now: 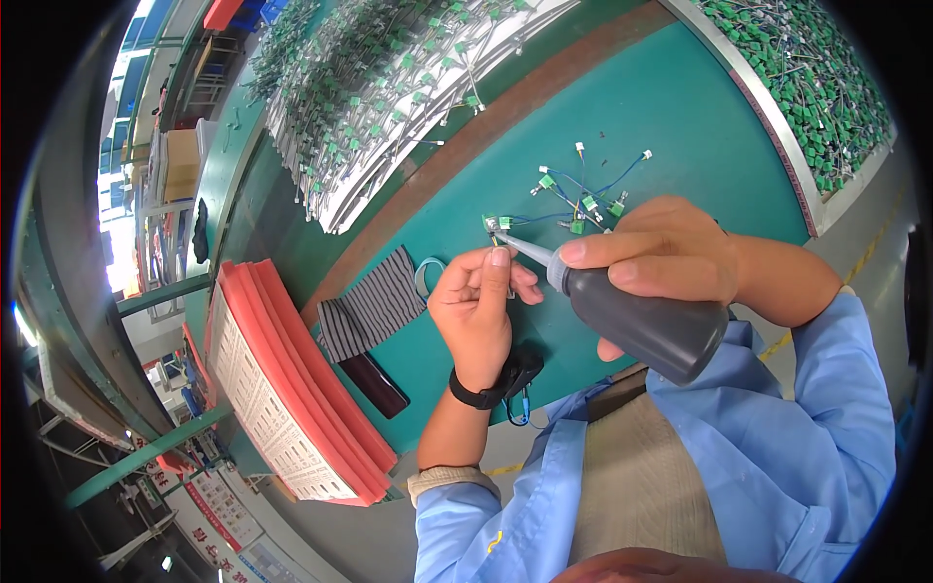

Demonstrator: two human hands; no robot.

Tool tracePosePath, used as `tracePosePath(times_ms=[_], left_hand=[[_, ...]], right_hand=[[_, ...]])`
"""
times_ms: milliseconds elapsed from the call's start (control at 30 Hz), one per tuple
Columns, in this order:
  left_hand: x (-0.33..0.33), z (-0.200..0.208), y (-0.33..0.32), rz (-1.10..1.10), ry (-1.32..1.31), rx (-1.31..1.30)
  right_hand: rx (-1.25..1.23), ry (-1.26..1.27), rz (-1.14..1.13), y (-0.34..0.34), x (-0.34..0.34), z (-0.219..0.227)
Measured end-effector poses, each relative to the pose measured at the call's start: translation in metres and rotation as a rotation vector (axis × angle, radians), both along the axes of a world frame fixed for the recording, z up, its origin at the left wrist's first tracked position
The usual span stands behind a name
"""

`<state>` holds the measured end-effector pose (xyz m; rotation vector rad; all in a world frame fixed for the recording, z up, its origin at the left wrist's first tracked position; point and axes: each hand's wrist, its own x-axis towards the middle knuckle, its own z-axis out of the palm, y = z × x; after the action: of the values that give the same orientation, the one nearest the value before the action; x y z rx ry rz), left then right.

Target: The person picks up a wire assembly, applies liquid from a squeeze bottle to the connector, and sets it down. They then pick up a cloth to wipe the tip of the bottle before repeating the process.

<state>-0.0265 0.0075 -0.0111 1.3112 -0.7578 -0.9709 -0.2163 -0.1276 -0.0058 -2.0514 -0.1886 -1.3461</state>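
Over the green mat, my left hand [482, 303] pinches a small green-bodied part with a metal piece [492, 222] between thumb and forefinger. A dark band with a black module circles that wrist. My right hand [671, 255] is wrapped round a dark grey squeeze bottle [649, 321]. The bottle is tilted, and its pale pointed nozzle [525, 248] meets or nearly meets the held part; whether they touch I cannot tell. Just beyond my right hand lie several similar green parts [589, 203] with dark blue wires and white plugs.
At the far left, many wired green parts [389, 107] are heaped on white sheets. A metal-edged tray [777, 146] of green parts stands far right. On the left are a striped cloth [374, 306], a dark phone-like slab [375, 385], a tape roll [428, 275] and red folders [301, 379].
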Motion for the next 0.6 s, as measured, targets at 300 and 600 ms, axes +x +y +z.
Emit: tracePosePath(times_ms=[300,600], left_hand=[[0.003,-0.002,-0.001,-0.010,0.016,-0.017],[0.062,0.028,-0.012,-0.013,0.321,0.040]], right_hand=[[-0.007,0.004,-0.035,-0.001,0.002,-0.002],[-0.007,-0.023,-0.049,-0.008,0.001,0.003]])
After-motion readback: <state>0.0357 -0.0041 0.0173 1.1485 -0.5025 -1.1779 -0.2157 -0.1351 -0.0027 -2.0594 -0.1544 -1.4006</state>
